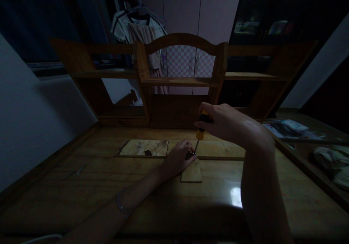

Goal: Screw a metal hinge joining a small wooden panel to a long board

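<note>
My right hand (220, 118) is closed around the yellow-and-black handle of a screwdriver (201, 133), held nearly upright with its shaft pointing down. Its tip meets a small dark piece (190, 155), perhaps metal, whose exact kind is too dim to tell. Thumb and fingers of my left hand (180, 155) pinch that piece against a long thin wooden board (218, 149). The board's left part has a torn, stained pale surface. A short wooden piece (191, 173) extends from the board's near edge, just below my left fingers.
Everything lies on a glossy wooden desktop (109, 193). Behind the board stands a wooden shelf unit (180, 80). Two thin metal-looking pieces (75, 172) lie at the left. Papers (293, 127) and a crumpled cloth-like bundle (332, 162) sit on a surface to the right.
</note>
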A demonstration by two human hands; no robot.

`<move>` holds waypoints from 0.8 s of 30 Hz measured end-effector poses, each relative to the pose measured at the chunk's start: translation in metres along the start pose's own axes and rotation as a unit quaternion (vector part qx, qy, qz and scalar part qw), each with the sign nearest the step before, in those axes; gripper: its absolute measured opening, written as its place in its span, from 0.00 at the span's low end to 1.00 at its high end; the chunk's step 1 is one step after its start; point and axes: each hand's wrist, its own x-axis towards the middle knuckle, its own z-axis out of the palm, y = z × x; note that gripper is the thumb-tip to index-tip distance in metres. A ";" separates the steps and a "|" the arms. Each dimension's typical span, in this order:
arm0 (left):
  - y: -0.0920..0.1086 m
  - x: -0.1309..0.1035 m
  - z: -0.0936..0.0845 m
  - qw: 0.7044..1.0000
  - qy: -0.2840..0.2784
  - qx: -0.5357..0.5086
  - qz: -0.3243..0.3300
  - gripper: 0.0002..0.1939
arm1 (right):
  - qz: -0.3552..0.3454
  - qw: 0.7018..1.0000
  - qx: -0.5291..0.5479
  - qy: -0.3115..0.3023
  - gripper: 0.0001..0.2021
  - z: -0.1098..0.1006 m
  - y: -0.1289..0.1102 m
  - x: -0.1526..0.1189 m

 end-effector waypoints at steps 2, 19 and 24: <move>0.000 0.000 0.000 1.000 0.001 -0.004 -0.001 0.09 | 0.000 1.000 0.001 0.001 0.10 -0.001 -0.001 0.000; -0.002 0.001 0.003 1.000 -0.004 0.002 -0.010 0.09 | 0.025 0.998 -0.017 0.056 0.14 -0.012 -0.007 -0.006; -0.001 0.001 0.003 1.000 -0.007 0.002 -0.016 0.08 | 0.024 0.996 -0.018 0.086 0.15 -0.016 -0.008 -0.006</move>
